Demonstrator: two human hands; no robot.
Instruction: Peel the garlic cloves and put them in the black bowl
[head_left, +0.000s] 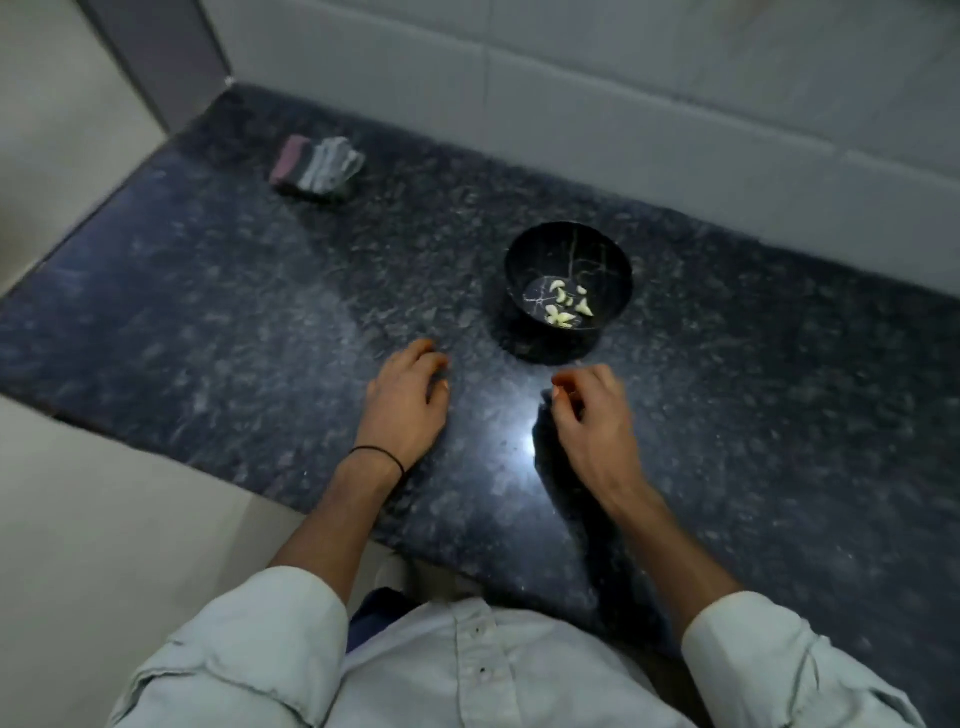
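Garlic cloves (584, 307) lie peeled in the black bowl (521, 258) while we rest our left hand (408, 395) loose-fingered on the counter (208, 312), right hand (592, 415) curled, grip unclear.

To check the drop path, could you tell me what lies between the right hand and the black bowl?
Nothing: the head view shows only bare countertop between the right hand and the black bowl.
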